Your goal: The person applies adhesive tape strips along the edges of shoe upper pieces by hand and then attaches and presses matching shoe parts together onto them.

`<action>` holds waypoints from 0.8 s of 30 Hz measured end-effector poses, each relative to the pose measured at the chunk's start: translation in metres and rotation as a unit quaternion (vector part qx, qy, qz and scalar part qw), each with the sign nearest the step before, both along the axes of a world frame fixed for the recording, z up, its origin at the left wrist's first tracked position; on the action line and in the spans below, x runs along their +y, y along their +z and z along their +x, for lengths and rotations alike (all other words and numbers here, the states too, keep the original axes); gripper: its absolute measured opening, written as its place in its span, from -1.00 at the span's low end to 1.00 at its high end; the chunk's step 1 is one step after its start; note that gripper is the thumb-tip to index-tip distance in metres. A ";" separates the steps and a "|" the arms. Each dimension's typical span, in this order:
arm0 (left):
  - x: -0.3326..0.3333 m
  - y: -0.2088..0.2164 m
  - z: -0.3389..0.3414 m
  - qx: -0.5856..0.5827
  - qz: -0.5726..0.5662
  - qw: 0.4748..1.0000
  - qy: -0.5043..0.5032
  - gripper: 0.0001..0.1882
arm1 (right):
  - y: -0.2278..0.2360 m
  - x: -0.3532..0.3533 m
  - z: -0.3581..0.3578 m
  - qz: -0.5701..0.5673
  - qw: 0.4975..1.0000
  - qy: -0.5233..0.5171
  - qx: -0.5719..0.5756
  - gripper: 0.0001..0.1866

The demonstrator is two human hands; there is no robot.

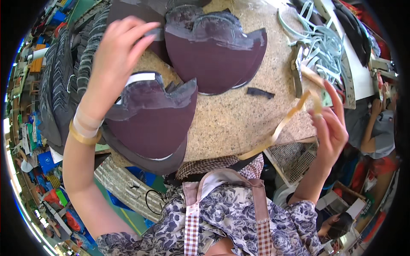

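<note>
The right hand (329, 128) pinches a tan strip (280, 125), its slack reaching the near edge of the table (224, 121). The left hand (119, 51) is half-curled over the dark panels (215, 59); whether it grips anything cannot be told. That slack could snag on the edge or twist if pulled quickly.

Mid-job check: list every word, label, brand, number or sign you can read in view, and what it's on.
No text can be read anywhere in this view.
Dark maroon pieces: no lettering visible.
Yellowish strip in the right hand: no lettering visible.
Blue item at far left: any print is too small to read.
Background clutter: too small or blurred to tell.
</note>
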State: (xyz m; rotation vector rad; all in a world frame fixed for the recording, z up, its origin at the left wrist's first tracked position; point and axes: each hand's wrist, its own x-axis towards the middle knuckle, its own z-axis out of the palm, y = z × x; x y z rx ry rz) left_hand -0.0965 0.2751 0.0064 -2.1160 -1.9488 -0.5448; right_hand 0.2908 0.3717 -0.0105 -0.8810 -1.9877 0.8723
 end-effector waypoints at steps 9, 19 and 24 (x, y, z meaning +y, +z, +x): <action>0.093 -0.054 0.032 -0.021 0.005 1.000 -0.018 -0.71 | -0.004 -0.009 0.028 -0.177 0.952 0.003 0.248 -0.81; -0.001 0.044 0.109 -0.481 -0.149 0.855 -0.124 -0.32 | 0.023 -0.008 0.000 -0.188 0.973 0.011 0.131 -0.81; -0.041 -0.010 0.110 -0.605 -0.258 0.753 -0.025 -0.29 | 0.012 -0.015 -0.068 -0.126 0.943 0.287 -0.117 -0.88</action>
